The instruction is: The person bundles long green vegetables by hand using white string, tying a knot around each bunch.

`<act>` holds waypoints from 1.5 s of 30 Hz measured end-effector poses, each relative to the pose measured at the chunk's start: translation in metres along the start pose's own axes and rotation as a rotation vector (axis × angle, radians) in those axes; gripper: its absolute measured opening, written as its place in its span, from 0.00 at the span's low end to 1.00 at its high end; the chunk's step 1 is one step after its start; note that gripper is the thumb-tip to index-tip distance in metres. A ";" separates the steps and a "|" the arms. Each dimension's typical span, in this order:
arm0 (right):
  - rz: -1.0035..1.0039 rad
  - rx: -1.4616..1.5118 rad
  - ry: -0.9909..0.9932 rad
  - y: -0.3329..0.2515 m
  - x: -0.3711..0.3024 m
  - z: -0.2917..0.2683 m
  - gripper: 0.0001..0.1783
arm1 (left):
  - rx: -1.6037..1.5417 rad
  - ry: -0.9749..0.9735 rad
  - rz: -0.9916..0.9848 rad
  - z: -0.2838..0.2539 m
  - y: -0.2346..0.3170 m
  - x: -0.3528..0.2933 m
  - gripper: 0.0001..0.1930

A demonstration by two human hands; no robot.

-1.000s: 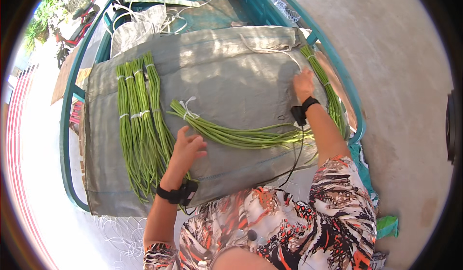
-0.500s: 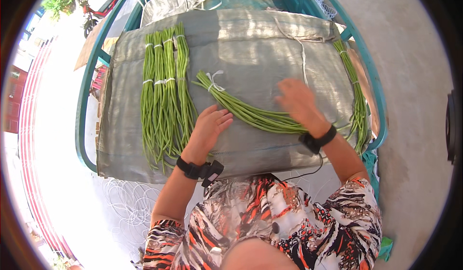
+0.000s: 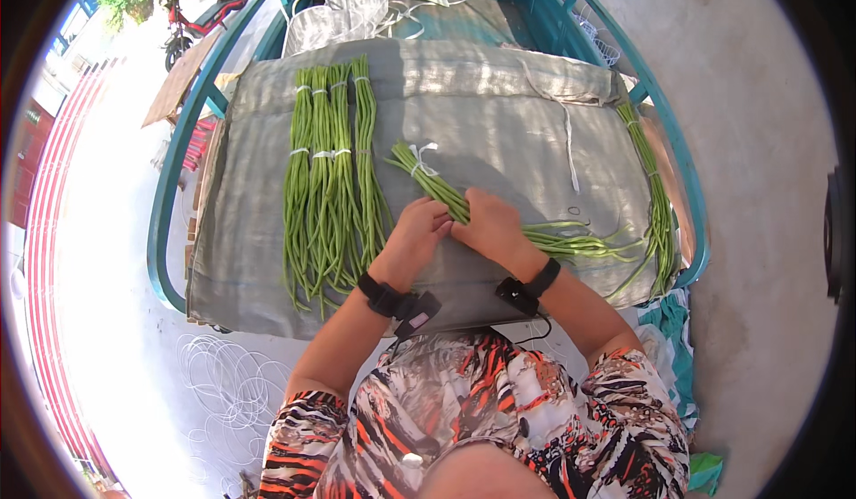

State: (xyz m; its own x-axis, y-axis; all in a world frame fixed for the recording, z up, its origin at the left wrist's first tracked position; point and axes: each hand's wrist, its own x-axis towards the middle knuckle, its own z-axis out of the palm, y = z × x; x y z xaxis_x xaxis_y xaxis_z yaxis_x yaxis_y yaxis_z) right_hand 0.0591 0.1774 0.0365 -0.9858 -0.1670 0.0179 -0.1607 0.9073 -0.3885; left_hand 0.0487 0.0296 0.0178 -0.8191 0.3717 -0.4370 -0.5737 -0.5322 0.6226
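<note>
Hidden stretch: the slim bundle of long green bean pods tied with white strip (image 3: 442,191) passes under the right hand (image 3: 492,229); tied end and loose tail show.
Bundle's place: slantwise on the grey woven sheet (image 3: 499,111), right of four tied green bean bundles (image 3: 323,187).
Right fingers: curled around the bundle's middle.
Left fingers: the left hand (image 3: 415,239) has them drawn close together beside the right, tips partly hidden; cannot tell whether they grip.
Cut off: blue-green metal rail (image 3: 160,231), at the top edge.
Half a second ago: hands apart, the right blurred; now they meet at the bundle.
</note>
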 end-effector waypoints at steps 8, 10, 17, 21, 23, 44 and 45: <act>0.345 0.606 -0.262 -0.006 0.010 0.001 0.20 | 0.022 -0.075 -0.001 -0.018 0.002 0.009 0.08; 0.365 0.865 -0.263 -0.013 0.010 0.000 0.20 | -0.037 0.053 0.046 -0.017 0.000 0.005 0.12; 0.286 0.932 0.118 -0.046 0.040 0.003 0.19 | -0.229 -0.134 0.038 0.006 -0.003 0.006 0.23; 0.203 0.867 0.206 -0.040 0.074 0.006 0.18 | -0.317 -0.096 0.033 0.022 0.003 0.020 0.26; 0.197 0.933 0.063 -0.016 0.083 0.018 0.19 | -0.310 -0.067 -0.013 0.015 -0.001 0.040 0.26; 0.318 1.091 -0.287 0.020 -0.016 -0.001 0.15 | -0.243 0.084 -0.034 -0.003 -0.008 0.047 0.16; 0.264 1.091 -0.198 0.017 -0.012 0.002 0.14 | -0.231 0.079 -0.016 -0.002 -0.007 0.046 0.17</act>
State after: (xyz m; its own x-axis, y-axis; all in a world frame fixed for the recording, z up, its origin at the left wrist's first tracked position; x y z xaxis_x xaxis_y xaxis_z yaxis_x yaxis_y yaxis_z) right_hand 0.0685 0.1944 0.0276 -0.9422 -0.1662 -0.2910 0.2737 0.1194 -0.9544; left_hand 0.0151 0.0484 -0.0076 -0.8023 0.3253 -0.5005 -0.5633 -0.6899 0.4547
